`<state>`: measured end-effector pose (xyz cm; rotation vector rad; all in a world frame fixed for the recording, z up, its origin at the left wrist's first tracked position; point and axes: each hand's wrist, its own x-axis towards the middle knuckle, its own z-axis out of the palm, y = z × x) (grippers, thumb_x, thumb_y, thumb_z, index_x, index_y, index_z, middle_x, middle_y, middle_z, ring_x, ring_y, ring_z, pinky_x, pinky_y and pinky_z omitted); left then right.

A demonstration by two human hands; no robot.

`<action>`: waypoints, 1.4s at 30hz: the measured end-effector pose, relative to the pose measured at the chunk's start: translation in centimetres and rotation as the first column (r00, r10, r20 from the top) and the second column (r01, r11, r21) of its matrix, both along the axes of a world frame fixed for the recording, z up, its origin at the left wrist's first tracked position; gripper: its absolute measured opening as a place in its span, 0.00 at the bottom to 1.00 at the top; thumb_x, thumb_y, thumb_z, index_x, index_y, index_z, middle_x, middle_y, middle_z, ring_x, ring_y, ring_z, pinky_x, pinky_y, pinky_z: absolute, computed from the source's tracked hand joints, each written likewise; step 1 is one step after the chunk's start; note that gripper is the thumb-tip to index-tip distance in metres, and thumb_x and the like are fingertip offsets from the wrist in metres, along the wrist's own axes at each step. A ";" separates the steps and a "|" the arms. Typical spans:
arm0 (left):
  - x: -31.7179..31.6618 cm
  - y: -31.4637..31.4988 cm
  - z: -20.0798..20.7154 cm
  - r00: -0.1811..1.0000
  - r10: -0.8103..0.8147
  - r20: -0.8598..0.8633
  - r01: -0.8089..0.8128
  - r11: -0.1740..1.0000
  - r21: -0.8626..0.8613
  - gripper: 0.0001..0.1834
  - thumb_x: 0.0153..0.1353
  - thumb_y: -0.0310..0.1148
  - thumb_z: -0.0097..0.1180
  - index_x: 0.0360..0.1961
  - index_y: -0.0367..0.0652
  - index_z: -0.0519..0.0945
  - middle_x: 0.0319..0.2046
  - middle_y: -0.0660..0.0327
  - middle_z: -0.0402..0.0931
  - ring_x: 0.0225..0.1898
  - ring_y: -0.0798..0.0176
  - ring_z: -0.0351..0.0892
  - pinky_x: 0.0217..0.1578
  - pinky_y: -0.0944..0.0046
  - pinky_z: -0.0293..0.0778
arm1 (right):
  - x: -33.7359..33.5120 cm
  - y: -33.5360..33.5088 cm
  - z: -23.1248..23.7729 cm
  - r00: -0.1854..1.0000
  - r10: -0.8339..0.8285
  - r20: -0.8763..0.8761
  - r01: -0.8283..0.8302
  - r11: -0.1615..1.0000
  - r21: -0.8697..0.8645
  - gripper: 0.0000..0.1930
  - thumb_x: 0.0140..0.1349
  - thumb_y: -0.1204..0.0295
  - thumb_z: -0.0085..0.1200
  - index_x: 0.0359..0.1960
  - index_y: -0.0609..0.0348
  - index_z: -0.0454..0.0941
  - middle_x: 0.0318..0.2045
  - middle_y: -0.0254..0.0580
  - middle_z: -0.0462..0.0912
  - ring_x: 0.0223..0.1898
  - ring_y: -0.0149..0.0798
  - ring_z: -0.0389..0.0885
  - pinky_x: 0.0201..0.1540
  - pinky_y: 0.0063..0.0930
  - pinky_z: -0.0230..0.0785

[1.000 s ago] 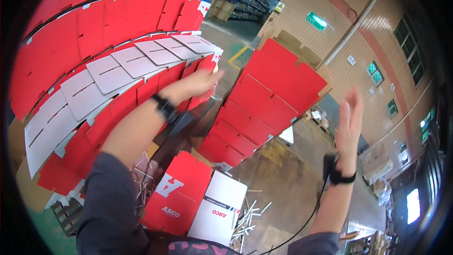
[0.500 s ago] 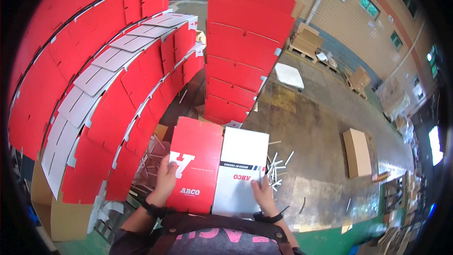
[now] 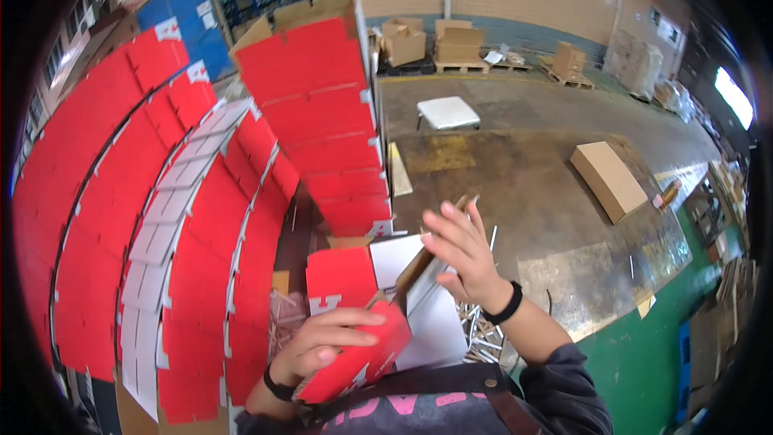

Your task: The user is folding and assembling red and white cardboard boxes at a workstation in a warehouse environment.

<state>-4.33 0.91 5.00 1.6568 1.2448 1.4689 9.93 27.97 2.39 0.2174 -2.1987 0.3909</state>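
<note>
A red and white cardboard carton [image 3: 377, 346] stands tilted in front of my body, its brown inner side showing along the upper edge. My left hand [image 3: 326, 342] grips the red part, fingers bent over it and thumb nearer me. Against the white panel and its raised edge lies my right hand [image 3: 467, 262], fingers stretched out and pointing up. Just beyond is another red and white cardboard piece [image 3: 342, 270], partly hidden by the carton and my hands.
Curved rows of red cartons [image 3: 201, 290] with white flaps [image 3: 153, 229] fill the left. A tall red stack [image 3: 322, 121] rises ahead. Loose white strips [image 3: 483, 338] litter the floor. Farther right are a white stool [image 3: 448, 113] and a brown box [image 3: 608, 181]; pallets line the wall.
The flat-faced red and white carton is now tilted and bent up between my hands. My right hand has risen to its upper edge, fingers straightened. The view has swung to the right.
</note>
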 end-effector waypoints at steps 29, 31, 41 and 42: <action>-1.6 -6.9 -9.8 0.281 0.566 -0.775 -0.899 0.437 -0.006 0.05 0.71 0.30 0.45 0.43 0.40 0.69 0.44 0.49 0.74 0.43 0.58 0.79 0.39 0.60 0.75 | 8.6 -2.1 -13.3 0.563 0.124 0.817 0.244 0.920 -0.307 0.11 0.63 0.72 0.54 0.46 0.58 0.73 0.27 0.50 0.82 0.33 0.52 0.83 0.33 0.40 0.73; -2.5 -7.3 -9.7 0.189 0.522 -0.832 -0.821 0.549 0.159 0.07 0.71 0.31 0.44 0.45 0.40 0.69 0.48 0.50 0.73 0.46 0.56 0.78 0.43 0.57 0.74 | 8.9 -1.2 -12.6 0.548 0.016 0.836 0.107 0.990 -0.089 0.10 0.60 0.71 0.58 0.42 0.57 0.77 0.31 0.50 0.83 0.37 0.52 0.83 0.37 0.40 0.74; 0.3 -2.5 0.8 0.782 0.261 -0.566 0.024 0.895 0.446 0.21 0.69 0.49 0.45 0.27 0.46 0.77 0.31 0.58 0.77 0.38 0.53 0.79 0.47 0.50 0.70 | 1.2 -3.6 4.7 0.831 0.512 0.218 -0.533 0.845 0.047 0.19 0.59 0.53 0.58 0.21 0.53 0.71 0.22 0.38 0.67 0.28 0.43 0.69 0.40 0.43 0.62; -0.3 -2.3 1.2 0.721 0.301 -0.624 0.026 0.888 0.459 0.20 0.66 0.48 0.49 0.23 0.46 0.76 0.29 0.57 0.77 0.33 0.53 0.79 0.43 0.50 0.72 | 0.8 -3.5 5.1 0.807 0.555 0.200 -0.568 0.823 0.009 0.21 0.57 0.59 0.59 0.13 0.52 0.64 0.16 0.35 0.61 0.21 0.42 0.64 0.31 0.38 0.55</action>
